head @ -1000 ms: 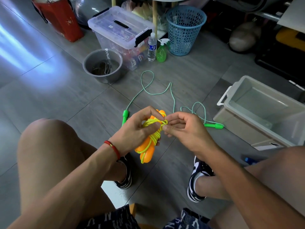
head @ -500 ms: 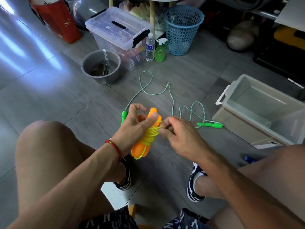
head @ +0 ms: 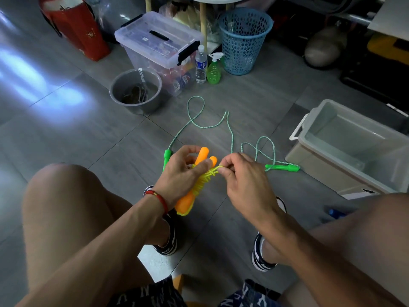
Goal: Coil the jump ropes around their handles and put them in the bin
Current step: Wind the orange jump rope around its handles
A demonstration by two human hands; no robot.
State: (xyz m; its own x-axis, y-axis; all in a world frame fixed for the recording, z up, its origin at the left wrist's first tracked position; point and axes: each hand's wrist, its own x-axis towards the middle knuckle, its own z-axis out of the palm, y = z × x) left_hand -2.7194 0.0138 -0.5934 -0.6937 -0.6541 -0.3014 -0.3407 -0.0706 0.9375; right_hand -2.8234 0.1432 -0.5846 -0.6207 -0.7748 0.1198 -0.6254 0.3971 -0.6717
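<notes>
- Left hand [head: 181, 173] grip: fingers and thumb curled round the two orange handles [head: 200, 165], held together upright and slightly tilted.
- Right hand [head: 241, 176] grip: thumb and forefinger pinch the yellow rope [head: 204, 179] end just beside the handles.
- Yellow rope is coiled round the middle of the orange handles; a small loop hangs below their lower ends.
- Green jump rope [head: 230, 134] lies uncoiled on the floor [head: 66, 134] beyond the hands, one green handle by the left hand, the other near the bin.
- Bin [head: 354, 151], open-topped, stands on the floor to the right, well apart from the hands.
- Grey bucket [head: 136, 90] and lidded clear box [head: 159, 43] stand further back.
</notes>
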